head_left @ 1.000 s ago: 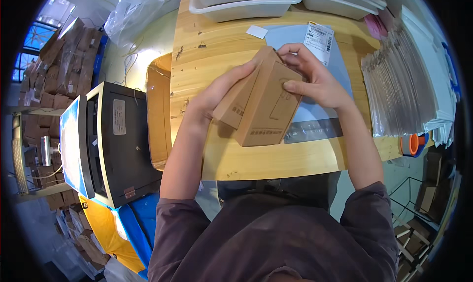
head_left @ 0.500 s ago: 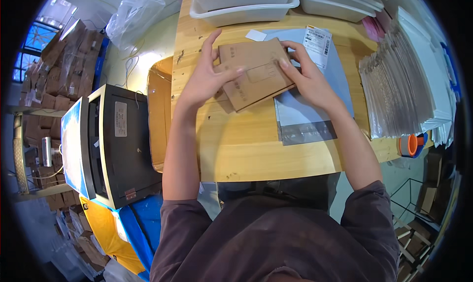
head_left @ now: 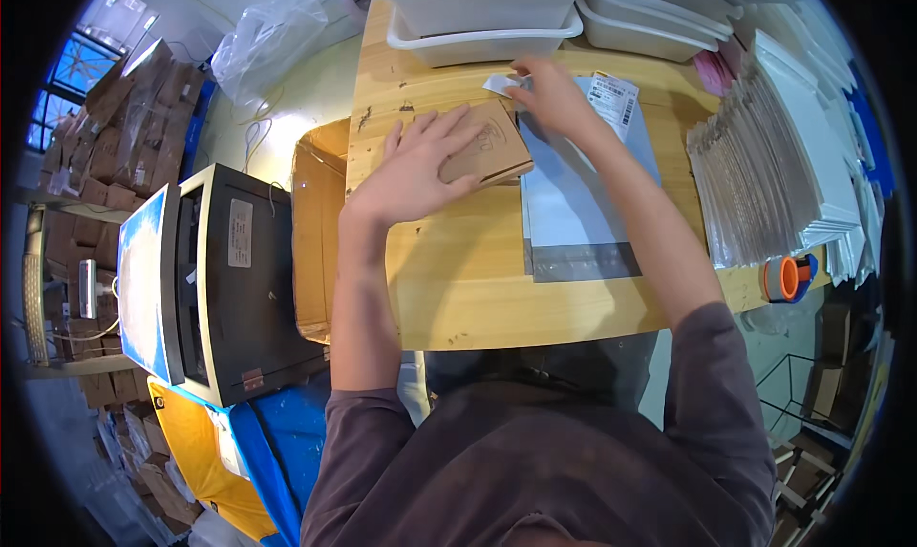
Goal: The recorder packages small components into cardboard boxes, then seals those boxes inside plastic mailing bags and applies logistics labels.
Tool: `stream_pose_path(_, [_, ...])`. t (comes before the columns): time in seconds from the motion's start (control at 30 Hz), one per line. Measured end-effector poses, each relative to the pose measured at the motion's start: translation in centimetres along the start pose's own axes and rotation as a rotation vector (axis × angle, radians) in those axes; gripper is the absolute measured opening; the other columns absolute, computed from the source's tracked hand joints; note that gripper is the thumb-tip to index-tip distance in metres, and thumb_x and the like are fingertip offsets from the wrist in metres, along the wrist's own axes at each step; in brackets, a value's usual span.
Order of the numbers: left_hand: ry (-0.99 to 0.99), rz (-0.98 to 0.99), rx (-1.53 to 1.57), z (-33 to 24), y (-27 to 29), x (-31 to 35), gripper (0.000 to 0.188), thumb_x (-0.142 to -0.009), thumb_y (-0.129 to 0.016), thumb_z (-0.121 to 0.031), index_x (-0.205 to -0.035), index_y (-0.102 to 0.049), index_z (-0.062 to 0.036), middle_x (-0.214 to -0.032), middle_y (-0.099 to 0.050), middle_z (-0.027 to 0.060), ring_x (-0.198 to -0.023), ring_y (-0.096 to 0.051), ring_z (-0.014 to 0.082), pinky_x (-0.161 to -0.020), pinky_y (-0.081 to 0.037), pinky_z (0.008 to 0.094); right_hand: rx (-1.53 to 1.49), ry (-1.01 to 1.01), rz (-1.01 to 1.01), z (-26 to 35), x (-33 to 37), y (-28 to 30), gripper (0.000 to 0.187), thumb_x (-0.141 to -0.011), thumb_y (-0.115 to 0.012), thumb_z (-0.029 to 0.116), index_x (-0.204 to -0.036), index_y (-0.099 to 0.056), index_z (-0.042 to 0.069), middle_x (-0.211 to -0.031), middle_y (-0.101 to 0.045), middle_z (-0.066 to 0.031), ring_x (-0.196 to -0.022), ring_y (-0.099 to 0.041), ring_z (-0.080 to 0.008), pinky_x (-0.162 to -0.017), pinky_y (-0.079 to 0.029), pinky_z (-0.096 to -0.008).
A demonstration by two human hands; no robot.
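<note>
A flat brown cardboard box [head_left: 499, 144] lies on the wooden table. My left hand [head_left: 409, 170] rests on its left part, palm down with fingers stretched out and spread. Beyond the box, my right hand [head_left: 556, 93] pinches a small white paper slip [head_left: 497, 85] between thumb and fingers; the slip looks slightly lifted at that edge. Under my right forearm lies a pale grey-blue plastic mailing bag [head_left: 578, 208], with a printed white label [head_left: 608, 98] at its far end. The bag's darker flap points toward me.
White plastic bins [head_left: 487, 45] are stacked along the far edge. A thick pile of mailing bags [head_left: 764, 174] stands at the right, near an orange tape roll [head_left: 788, 278]. Left of the table are an open carton [head_left: 320, 232] and a dark metal cabinet [head_left: 253, 289].
The box has gone from both hands down onto the table, with my left hand now flat on it. My right hand has let go of it and taken the white paper slip.
</note>
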State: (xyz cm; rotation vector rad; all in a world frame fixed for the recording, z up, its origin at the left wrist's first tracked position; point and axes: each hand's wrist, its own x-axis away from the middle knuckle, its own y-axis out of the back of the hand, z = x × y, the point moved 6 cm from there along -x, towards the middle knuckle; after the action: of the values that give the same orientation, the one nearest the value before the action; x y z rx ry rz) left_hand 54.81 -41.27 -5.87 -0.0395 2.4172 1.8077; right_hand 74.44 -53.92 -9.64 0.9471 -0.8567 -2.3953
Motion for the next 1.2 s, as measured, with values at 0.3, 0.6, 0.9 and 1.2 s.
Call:
stream_pose_path(0.3, [0.036,-0.080,0.057,0.1,0.7,0.5,0.058,-0.091,-0.068,-0.027,-0.148,-0.059,-0.0212,-0.157,-0.052,0.0013,-0.137,-0.051,0.0338,-0.115,-0.039,0.0428,-0.316,-0.214,0.164,-1.5,-0.7,-2.0,0.026,-0.087,-0.072,0.009,-0.111,-0.074,0.001,-0.104,-0.074,-0.0093,-0.087,-0.065,-0.0206,-0.080,-0.052,-0.0312])
stream_pose_path(0.6, [0.282,-0.074,0.561,1.2,3.0,0.0,0.047,-0.095,-0.068,-0.031,-0.134,-0.067,-0.0053,-0.121,-0.073,0.0080,-0.101,-0.065,0.0221,-0.089,-0.051,0.0308,-0.367,0.319,-0.080,7.0,7.1,5.3,0.027,-0.086,-0.069,-0.003,-0.109,-0.078,0.007,-0.101,-0.067,-0.0031,-0.090,-0.059,-0.0172,-0.079,-0.049,-0.0285])
stream_pose_path(0.9, [0.448,-0.214,0.921,2.5,3.4,0.5,0.047,-0.099,-0.067,-0.036,-0.124,-0.070,0.0038,-0.111,-0.074,0.0137,-0.096,-0.066,0.0179,-0.085,-0.052,0.0286,-0.165,0.366,0.091,7.1,8.2,4.2,0.032,-0.084,-0.068,-0.008,-0.110,-0.078,0.008,-0.108,-0.065,-0.0043,-0.094,-0.057,-0.0200,-0.079,-0.048,-0.0275])
stream_pose_path(1.2, [0.577,-0.542,1.205,5.7,4.0,1.4,0.031,-0.093,-0.077,-0.019,-0.116,-0.072,0.0017,-0.106,-0.074,0.0113,-0.097,-0.066,0.0159,-0.084,-0.052,0.0252,-0.465,0.237,-0.045,7.6,7.9,5.2,0.031,-0.088,-0.067,-0.008,-0.117,-0.073,0.002,-0.110,-0.066,-0.0068,-0.096,-0.060,-0.0180,-0.081,-0.049,-0.0255])
